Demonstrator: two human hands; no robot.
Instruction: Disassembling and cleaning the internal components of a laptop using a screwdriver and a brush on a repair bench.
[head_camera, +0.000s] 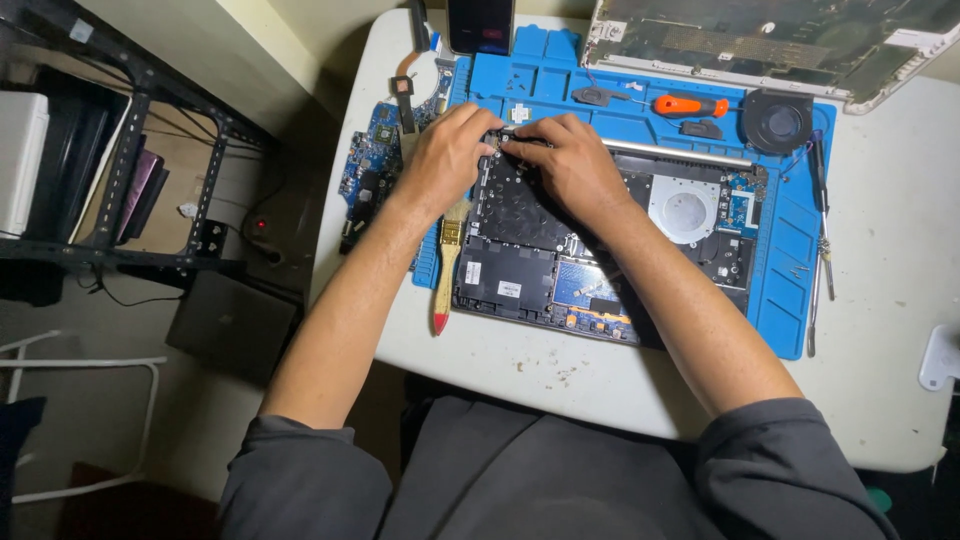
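An opened laptop base (520, 270), its black insides and blue boards showing, lies on a blue work mat (790, 250) on a white table. My left hand (445, 155) and my right hand (570, 160) rest together on the base's far left corner, fingertips pinching at a small part near the hinge. Whatever sits between the fingers is too small to make out. Beside my left wrist lies a paintbrush (446, 265) with a red and yellow handle.
A blue circuit board (365, 170) lies left of the mat. An orange-handled screwdriver (692, 105), a round black fan (777, 120) and small black parts sit at the mat's far edge. A white laptop shell (780, 40) and a phone (480, 25) lie behind. Tweezers (822, 255) rest at right.
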